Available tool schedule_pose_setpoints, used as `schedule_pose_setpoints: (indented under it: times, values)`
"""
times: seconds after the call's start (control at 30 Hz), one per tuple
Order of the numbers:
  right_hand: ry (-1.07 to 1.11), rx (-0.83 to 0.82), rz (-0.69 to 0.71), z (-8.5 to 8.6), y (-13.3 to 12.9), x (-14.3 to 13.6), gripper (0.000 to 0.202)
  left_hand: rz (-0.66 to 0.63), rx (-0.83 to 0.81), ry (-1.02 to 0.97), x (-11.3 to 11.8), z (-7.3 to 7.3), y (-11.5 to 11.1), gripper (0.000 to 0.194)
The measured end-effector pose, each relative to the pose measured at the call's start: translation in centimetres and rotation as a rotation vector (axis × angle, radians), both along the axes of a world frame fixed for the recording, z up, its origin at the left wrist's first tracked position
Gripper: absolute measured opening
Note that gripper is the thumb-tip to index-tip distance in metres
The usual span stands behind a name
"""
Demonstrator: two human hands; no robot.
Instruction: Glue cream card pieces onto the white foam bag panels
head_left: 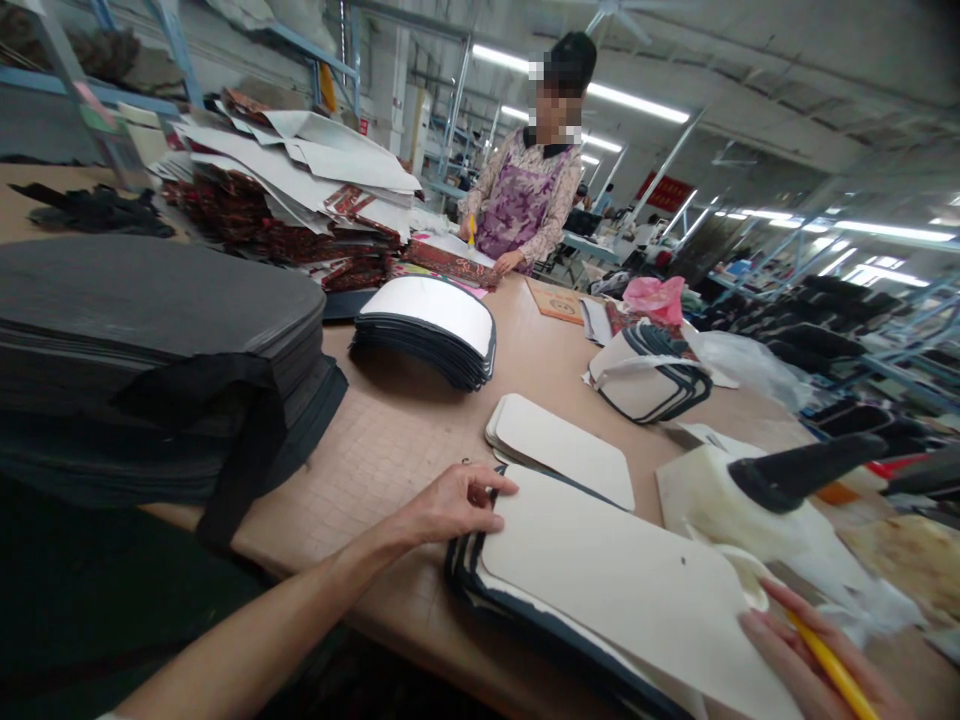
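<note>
A long cream board (pixel 600 570) with rounded corners lies on a stack of dark-edged pieces (pixel 555 640) at the front edge of the table. My left hand (pixel 457 505) pinches the board's near-left corner between thumb and fingers. At the lower right, my right hand (pixel 817 650) holds a yellow-handled tool (pixel 829 665) and touches the board's right end; the tool's tip is hidden. Just behind the board is a smaller pile of cream pieces (pixel 570 450). A whitish container (pixel 712 500) with a black-handled object (pixel 802 472) across it stands right of the board.
A tall stack of dark sheets (pixel 150 300) fills the left. Curved white-topped pieces (pixel 427 320) and another bundle (pixel 645 380) rest farther back. A person (pixel 525 190) in a purple apron works across the table (pixel 405 450), beside piled patterned sheets (pixel 285 190).
</note>
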State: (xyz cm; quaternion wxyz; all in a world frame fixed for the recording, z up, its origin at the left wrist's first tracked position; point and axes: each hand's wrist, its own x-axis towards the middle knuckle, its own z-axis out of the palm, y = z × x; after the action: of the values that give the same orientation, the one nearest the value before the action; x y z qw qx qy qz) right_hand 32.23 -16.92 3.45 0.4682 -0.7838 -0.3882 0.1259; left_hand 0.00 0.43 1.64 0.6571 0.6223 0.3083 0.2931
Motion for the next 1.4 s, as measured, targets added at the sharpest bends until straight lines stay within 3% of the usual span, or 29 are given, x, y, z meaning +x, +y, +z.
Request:
schedule_pose_setpoints:
  times: [0.13,0.37,0.67,0.83,1.2,1.33,1.4]
  values:
    - [0.172,-0.064,-0.099,0.5,0.0,-1.6,0.064,-0.018,0.007,0.024,-0.1,0.0,0.2,0.044]
    - [0.227,0.023,0.075,0.8,0.4,-3.1,0.056,-0.075,0.047,0.230,-0.4,-0.4,1.8,0.052]
    - [0.281,0.031,0.095,-0.2,0.5,-3.5,0.051,-0.003,0.092,0.313,-0.7,-0.1,2.0,0.053]
    - [0.243,0.027,0.088,-0.5,0.6,-3.8,0.044,-0.009,0.104,0.330,-0.8,0.0,2.1,0.049]
    - [0.088,-0.004,0.033,-2.1,0.9,-4.5,0.031,0.105,0.084,0.299,-0.6,0.1,1.9,0.044]
    - [-0.004,-0.052,-0.021,-2.7,1.0,-4.6,0.030,0.043,0.085,0.405,-1.1,-0.8,2.5,0.047]
    - [-0.008,-0.060,-0.034,-3.1,1.0,-4.6,0.030,0.080,0.130,0.413,-1.4,-1.7,2.7,0.045]
